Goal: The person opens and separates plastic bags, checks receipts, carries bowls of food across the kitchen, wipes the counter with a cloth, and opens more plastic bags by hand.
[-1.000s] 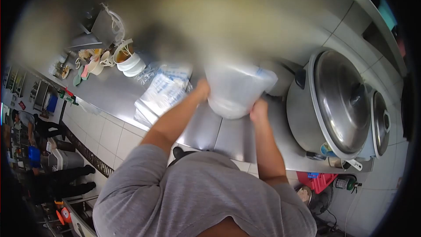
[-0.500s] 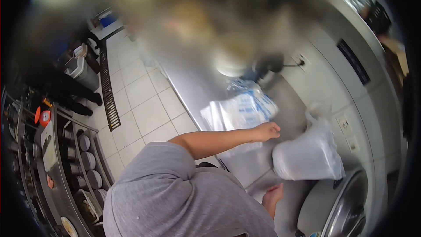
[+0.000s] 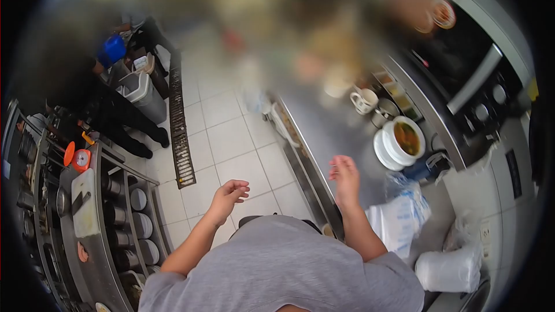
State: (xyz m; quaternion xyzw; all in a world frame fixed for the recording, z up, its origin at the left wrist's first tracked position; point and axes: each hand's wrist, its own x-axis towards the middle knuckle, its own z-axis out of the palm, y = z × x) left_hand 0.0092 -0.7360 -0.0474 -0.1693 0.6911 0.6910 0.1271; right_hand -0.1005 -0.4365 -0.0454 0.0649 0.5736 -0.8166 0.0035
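My left hand [image 3: 229, 201] hangs in the air over the tiled floor, fingers loosely bent and apart, with nothing in it. Near the edge of the steel counter [image 3: 318, 130], my right hand [image 3: 345, 181] is raised with its fingers spread, holding nothing. Below and to its right, a pack of white plastic bags with blue print [image 3: 399, 219] lies on the counter. Farther along stands a white bowl of soup [image 3: 407, 138], with other white bowls at its side. A clear plastic bag of stacked white containers [image 3: 448, 270] sits at the lower right.
A white mug [image 3: 364, 101] stands behind the bowls, under a black oven [image 3: 457, 63]. On the left, a steel shelf unit holds a cutting board [image 3: 85, 202] with a knife and an orange scale [image 3: 81, 160]. A person in dark trousers [image 3: 118, 118] stands near a grey bin [image 3: 147, 98].
My body and view have turned left, away from the bagged containers. My left hand has moved from above the counter to over the floor; the soup bowl and mug now show clearly.
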